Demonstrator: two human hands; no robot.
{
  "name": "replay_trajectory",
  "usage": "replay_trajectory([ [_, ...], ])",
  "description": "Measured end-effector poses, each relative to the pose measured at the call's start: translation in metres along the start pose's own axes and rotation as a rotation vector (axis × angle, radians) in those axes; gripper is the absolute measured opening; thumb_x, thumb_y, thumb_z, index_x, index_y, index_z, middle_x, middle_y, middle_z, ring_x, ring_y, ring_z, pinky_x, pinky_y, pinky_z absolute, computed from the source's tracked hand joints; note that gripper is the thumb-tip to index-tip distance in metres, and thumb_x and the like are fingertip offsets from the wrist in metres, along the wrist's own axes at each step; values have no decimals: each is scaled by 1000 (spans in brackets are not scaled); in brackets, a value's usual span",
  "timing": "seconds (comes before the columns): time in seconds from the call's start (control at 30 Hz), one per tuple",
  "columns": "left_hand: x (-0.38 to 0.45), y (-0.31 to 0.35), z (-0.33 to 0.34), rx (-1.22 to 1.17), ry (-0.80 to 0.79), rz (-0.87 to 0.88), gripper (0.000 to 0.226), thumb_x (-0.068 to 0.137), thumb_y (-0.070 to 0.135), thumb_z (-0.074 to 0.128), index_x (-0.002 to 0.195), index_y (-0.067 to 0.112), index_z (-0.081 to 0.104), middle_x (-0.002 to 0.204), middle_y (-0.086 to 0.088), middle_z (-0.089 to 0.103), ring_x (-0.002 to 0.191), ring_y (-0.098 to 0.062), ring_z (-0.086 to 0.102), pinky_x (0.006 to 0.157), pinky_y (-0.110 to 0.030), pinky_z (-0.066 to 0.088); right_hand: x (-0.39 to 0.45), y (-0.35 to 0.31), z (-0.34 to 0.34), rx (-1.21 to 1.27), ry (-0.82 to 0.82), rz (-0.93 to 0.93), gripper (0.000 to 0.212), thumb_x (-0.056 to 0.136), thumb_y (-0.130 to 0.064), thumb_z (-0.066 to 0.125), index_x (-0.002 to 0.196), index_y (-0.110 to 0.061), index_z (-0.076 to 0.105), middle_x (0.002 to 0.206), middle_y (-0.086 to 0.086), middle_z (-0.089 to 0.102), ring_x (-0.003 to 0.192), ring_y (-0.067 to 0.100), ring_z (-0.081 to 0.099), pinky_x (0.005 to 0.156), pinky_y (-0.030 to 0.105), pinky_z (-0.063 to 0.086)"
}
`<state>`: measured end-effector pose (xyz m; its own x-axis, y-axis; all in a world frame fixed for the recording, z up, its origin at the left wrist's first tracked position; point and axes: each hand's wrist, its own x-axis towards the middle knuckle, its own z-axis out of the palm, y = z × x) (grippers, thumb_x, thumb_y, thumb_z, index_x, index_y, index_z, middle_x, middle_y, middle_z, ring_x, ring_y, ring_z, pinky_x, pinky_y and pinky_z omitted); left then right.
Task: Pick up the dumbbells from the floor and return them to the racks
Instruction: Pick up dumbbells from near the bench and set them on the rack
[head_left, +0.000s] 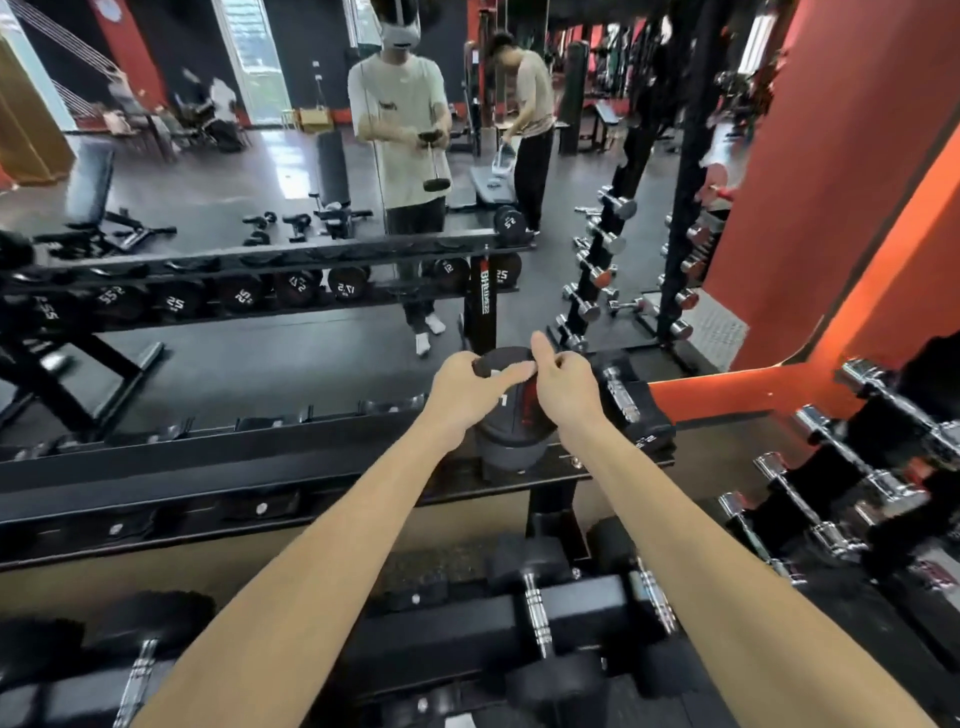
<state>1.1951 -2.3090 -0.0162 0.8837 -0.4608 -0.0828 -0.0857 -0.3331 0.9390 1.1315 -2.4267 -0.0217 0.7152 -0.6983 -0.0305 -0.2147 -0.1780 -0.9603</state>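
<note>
Gym floor, seen from the head cam: a person's two bare arms reach fwd over a long black steel dumbbell rack (291, 457) set against a wall mirror (260, 171). Both hands sit on the top end of a black rubber round-head dumbbell (506, 441) that stands on end at the right part of the rack's upper tier, long axis near vertical, upper head toward the mirror side, lower head down on the tier. The left hand (470, 392) curls its fingers over the rim of the upper head, thumb stretched across the top face. The right hand (563, 384) lies on the same head with thumb raised and fingers bent; whether it truly grips cannot be told. A white mark and a red patch show on the head betw. the hands, unreadable.

Just right of it a black hex-head dumbbell with chrome knurled handle (626, 400) lies on the tier, white numerals on its near head too small to read. More black chrome-handled dumbbells (537, 613) rest on the lower tier, handles running front to back.

In the mirror, reversed numerals on racked heads read approx. "25", "17.5", "12"; a black upright carries a vertical white logo, letters unclear. Chrome dumbbells on a black vertical stand (878, 467) sit at right, by an orange wall (831, 182).
</note>
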Motion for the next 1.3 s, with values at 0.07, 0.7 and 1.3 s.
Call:
replay_trajectory([
  [0.07,42,-1,2,26,-38,5,84,54,71,81,103,3,74,93,-11,79,91,-27,75,87,-49,60,39,8,11,19,7,25,53,104,-57,47,67,-20,43,70,-3,46,70,19,46,63,34,34],
  [0.7,306,-60,4,125,-263,-78,56,75,21,91,122,12,62,111,-4,71,101,-22,70,93,-44,61,281,56,102,12,-44,209,47,107,-48,48,70,-19,44,70,-4,49,68,15,47,63,30,37],
  [1.3,231,-81,47,564,-285,106,50,65,28,97,107,12,76,100,0,75,90,-16,66,77,-31,51,237,140,20,-308,-554,-75,42,89,-13,80,126,-18,62,120,2,70,110,19,66,97,35,53],
])
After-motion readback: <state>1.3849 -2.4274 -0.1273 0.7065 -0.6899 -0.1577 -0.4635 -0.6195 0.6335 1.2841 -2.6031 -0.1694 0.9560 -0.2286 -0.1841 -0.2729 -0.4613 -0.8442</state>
